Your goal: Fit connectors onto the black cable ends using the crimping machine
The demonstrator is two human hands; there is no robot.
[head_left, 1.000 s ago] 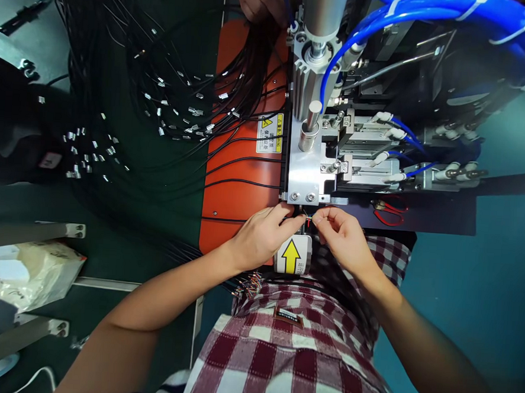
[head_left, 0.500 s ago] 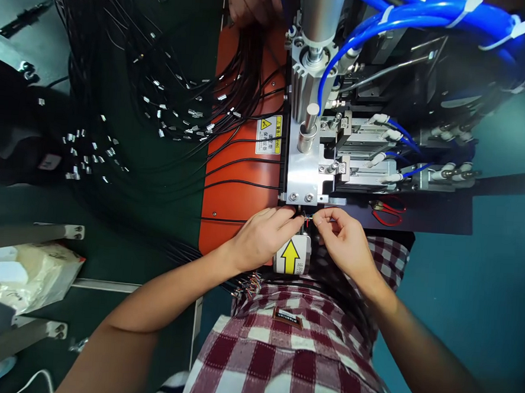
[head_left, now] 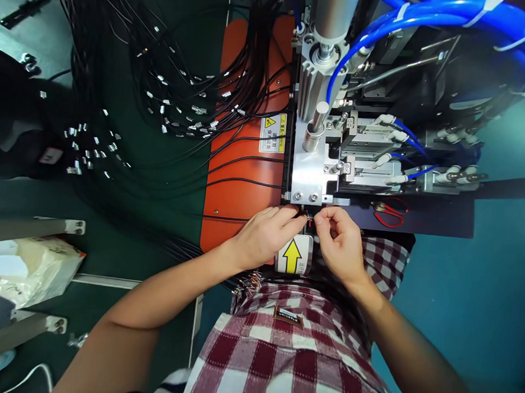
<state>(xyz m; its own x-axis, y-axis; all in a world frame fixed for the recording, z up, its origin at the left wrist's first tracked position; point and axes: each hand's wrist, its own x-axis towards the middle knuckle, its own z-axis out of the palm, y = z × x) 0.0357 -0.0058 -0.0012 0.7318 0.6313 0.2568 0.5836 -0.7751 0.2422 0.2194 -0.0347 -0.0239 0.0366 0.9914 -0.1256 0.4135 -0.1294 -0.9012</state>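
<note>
My left hand lies over the front end of the orange plate, thumb and index finger closed on a black cable. Fine coloured wires, one of them red, stick out of the cable past those fingertips. Just right of the wires, my right hand has its thumb and index finger pinched together; anything between them is too small to make out. Both hands work right below the metal block of a machine. Under the fingertips sits a white label with a yellow arrow.
Several black cables cross the orange plate, and bundles with shiny metal ends spread over the green table. Red-handled cutters lie to the right. Pneumatic cylinders and blue hoses fill the upper right.
Another person's hand at the top has left the cable bundle and is out of view. My right fingertips are slightly farther from the wires. The view has shifted a little.
</note>
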